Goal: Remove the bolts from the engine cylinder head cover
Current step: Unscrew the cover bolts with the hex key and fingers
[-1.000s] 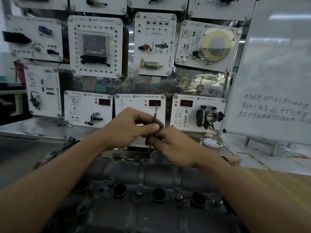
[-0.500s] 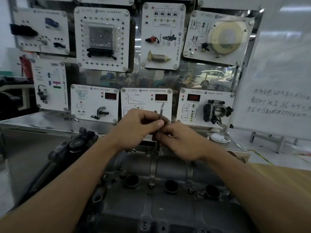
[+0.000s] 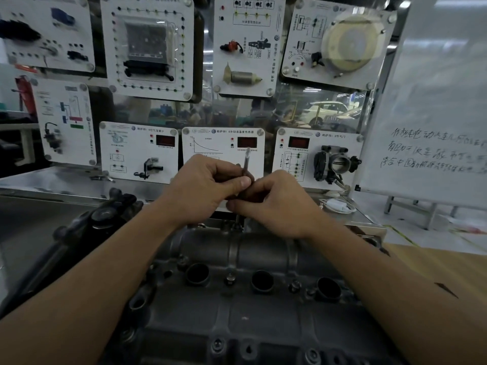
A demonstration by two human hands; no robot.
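The grey metal cylinder head cover (image 3: 245,314) fills the lower middle, with three dark round holes and several bolts, one of them (image 3: 230,279) between the left two holes. A thin metal tool (image 3: 246,164) stands upright over a bolt (image 3: 238,225) at the cover's far edge. My left hand (image 3: 203,188) grips the tool's shaft with fingers and thumb curled round it. My right hand (image 3: 274,201) pinches the shaft just below, close against the left hand. The tool's lower end is partly hidden by my fingers.
Behind the engine stands a display wall of white training panels (image 3: 222,151) with sensors and a throttle body (image 3: 337,162). A whiteboard (image 3: 432,106) with handwriting stands at the right. A white cable (image 3: 337,206) lies on the metal shelf. A wooden tabletop (image 3: 432,262) lies at the right.
The view has drifted down and closer to the engine. Both hands stay together on the upright tool at the same bolt, with only small finger shifts.
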